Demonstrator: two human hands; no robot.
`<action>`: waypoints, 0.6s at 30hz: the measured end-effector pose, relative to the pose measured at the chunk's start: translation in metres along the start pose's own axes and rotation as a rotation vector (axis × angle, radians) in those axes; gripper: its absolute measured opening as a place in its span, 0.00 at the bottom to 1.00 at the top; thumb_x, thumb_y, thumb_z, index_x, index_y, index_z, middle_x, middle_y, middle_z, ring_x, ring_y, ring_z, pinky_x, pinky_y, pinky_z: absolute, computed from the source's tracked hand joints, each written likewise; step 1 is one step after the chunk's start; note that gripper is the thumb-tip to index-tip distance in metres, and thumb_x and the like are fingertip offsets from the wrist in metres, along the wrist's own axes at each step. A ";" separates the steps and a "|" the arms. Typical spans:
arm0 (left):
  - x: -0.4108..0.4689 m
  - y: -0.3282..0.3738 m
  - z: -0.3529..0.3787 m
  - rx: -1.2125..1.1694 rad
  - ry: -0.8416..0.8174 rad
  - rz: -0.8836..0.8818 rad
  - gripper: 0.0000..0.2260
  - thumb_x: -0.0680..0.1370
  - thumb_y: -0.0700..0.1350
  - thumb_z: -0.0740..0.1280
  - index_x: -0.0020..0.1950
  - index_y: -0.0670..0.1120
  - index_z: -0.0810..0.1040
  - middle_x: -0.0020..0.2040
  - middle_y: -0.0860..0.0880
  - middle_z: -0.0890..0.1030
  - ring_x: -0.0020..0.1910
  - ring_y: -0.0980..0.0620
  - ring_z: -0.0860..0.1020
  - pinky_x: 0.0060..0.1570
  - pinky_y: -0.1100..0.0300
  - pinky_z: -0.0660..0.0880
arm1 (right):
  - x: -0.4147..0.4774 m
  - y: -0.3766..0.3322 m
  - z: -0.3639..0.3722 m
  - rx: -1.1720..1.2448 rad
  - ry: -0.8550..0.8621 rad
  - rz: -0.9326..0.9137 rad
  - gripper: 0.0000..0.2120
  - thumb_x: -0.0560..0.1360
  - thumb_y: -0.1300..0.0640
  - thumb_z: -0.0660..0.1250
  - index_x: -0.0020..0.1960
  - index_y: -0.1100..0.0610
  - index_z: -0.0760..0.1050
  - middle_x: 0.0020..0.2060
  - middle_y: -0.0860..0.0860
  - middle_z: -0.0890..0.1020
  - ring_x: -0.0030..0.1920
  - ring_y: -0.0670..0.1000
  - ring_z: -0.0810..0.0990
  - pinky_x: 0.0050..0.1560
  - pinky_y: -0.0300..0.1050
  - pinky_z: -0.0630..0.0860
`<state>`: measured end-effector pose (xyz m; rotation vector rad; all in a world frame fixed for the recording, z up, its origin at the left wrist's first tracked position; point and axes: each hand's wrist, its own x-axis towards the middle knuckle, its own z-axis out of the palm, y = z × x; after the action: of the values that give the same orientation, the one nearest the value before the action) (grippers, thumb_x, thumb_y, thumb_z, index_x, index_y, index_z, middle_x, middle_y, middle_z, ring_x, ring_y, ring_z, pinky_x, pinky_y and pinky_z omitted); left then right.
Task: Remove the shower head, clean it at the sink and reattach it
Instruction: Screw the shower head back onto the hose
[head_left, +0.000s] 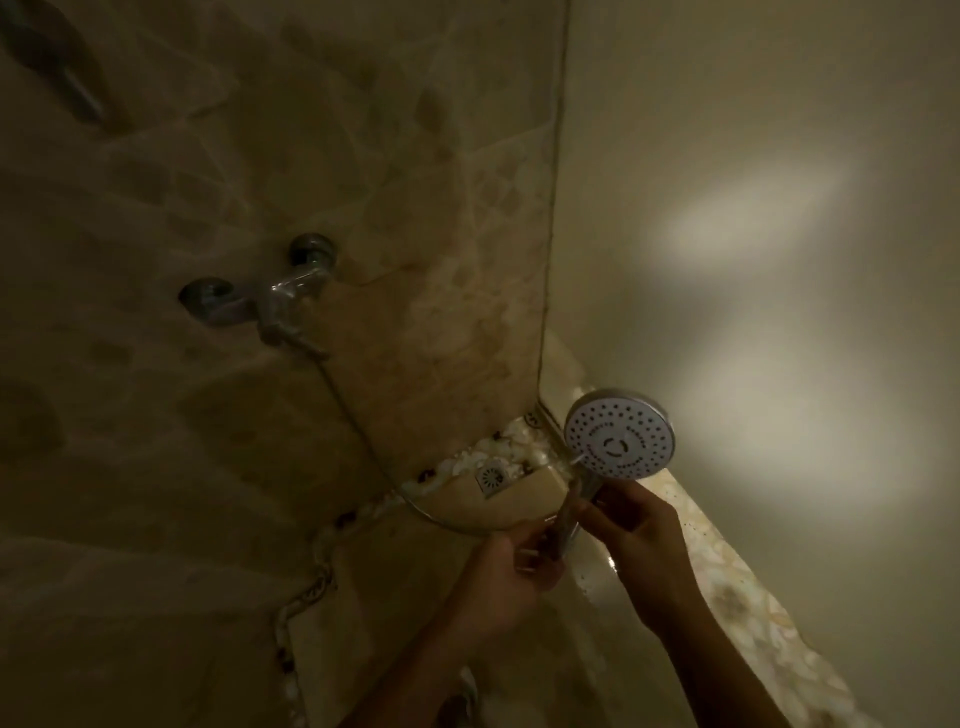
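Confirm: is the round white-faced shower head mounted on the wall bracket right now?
No, the round white-faced shower head is off the wall, its chrome handle gripped by both hands.

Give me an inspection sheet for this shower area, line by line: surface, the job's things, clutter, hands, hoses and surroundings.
Surface: beige marble-look tiled wall, dimly lit.
Job's things: round chrome shower head with white spray face, held up, face toward the camera.
Clutter: nothing seen.
Hands: left hand grips the lower end of the handle where the hose joins; right hand grips the handle just below the head.
Hoses: thin metal hose runs from the chrome wall mixer tap down and round to the handle.
Surroundings: square floor drain, pebble mosaic border, plain pale wall with light patches.
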<state>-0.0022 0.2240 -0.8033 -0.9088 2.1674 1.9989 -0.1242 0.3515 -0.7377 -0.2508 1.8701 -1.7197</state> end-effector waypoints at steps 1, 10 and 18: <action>0.011 -0.008 -0.005 -0.003 -0.024 0.004 0.18 0.72 0.54 0.74 0.59 0.72 0.81 0.56 0.62 0.87 0.54 0.56 0.85 0.54 0.57 0.82 | 0.009 0.011 0.005 0.006 0.016 0.021 0.15 0.74 0.66 0.74 0.57 0.51 0.82 0.49 0.40 0.89 0.52 0.42 0.87 0.45 0.32 0.81; 0.124 -0.124 0.001 0.115 -0.108 -0.040 0.13 0.73 0.62 0.72 0.57 0.72 0.81 0.55 0.63 0.86 0.57 0.59 0.84 0.59 0.51 0.82 | 0.098 0.151 0.002 0.014 0.172 0.226 0.10 0.72 0.68 0.76 0.50 0.57 0.82 0.49 0.57 0.88 0.50 0.52 0.87 0.48 0.46 0.84; 0.250 -0.310 0.052 0.515 -0.136 -0.095 0.20 0.76 0.59 0.61 0.62 0.50 0.79 0.61 0.53 0.81 0.59 0.50 0.81 0.59 0.64 0.76 | 0.166 0.337 -0.069 -0.064 0.242 0.490 0.17 0.68 0.76 0.76 0.54 0.66 0.82 0.49 0.64 0.87 0.54 0.60 0.84 0.59 0.54 0.77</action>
<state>-0.0865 0.1814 -1.1932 -0.7527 2.3336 1.3117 -0.2142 0.3775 -1.1078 0.3811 1.9504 -1.3983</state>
